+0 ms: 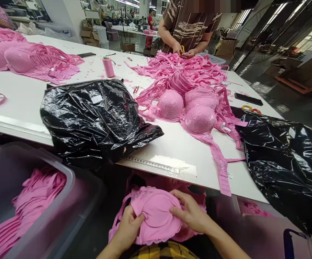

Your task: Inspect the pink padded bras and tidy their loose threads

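Head view, places given from the table (176, 144). A pink bra (159, 214) is held just below the table's near edge, over the person's lap, one cup spread with its smooth side up. The left hand (129, 223) pinches the cloth between thumb and fingers; the right hand (191, 214) grips the opposite side, thumb on top. The step in hand appears to be spreading the cup; the next move probably calls for light, steady grips and flat cloth. One scalloped edge points away from the table; the long axis seems to run along the near edge, though folds and shadow obscure the ends. On the table: a black bag (91, 115) and a bra pile (200, 117); beyond it, a co-worker (192, 30).
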`<action>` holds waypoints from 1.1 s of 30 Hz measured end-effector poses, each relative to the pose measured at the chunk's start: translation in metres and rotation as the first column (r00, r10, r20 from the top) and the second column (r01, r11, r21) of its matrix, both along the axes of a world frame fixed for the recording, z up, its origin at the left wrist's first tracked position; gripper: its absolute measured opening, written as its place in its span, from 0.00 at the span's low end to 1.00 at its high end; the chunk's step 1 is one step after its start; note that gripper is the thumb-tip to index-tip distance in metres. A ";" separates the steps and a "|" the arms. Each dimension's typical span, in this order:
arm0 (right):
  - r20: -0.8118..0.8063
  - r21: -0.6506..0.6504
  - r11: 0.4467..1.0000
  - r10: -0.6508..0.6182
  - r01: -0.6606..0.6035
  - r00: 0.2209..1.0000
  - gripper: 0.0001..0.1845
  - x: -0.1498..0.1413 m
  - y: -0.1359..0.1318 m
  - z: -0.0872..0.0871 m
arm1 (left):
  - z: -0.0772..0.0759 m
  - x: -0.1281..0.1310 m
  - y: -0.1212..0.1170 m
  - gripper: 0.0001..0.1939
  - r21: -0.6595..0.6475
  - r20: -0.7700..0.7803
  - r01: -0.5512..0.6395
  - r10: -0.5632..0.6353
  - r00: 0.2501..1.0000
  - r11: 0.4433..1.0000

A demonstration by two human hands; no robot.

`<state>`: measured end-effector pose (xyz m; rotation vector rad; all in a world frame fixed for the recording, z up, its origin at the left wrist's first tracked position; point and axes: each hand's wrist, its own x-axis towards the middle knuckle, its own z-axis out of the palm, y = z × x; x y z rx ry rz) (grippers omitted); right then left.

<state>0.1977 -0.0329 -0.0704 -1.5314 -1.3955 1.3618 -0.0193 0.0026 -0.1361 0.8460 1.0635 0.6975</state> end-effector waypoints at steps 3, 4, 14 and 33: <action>-0.113 -0.054 0.998 -0.041 0.035 0.993 0.14 0.004 0.005 0.000 | -0.002 0.001 -0.005 0.27 -0.041 0.060 0.005 -0.003 0.998 0.999; -0.091 -0.041 0.998 -0.058 0.055 0.994 0.18 0.004 0.006 0.001 | -0.001 0.002 -0.005 0.28 -0.056 0.092 0.020 -0.015 0.996 0.998; 0.247 0.165 0.986 -0.053 0.012 0.968 0.08 -0.003 -0.005 0.008 | 0.019 0.008 0.001 0.26 -0.131 0.161 -0.001 0.022 0.987 0.991; 0.176 0.440 0.876 -0.301 0.199 0.937 0.08 -0.017 -0.004 0.007 | -0.010 0.010 -0.017 0.28 -0.105 0.000 -0.218 0.220 0.976 0.970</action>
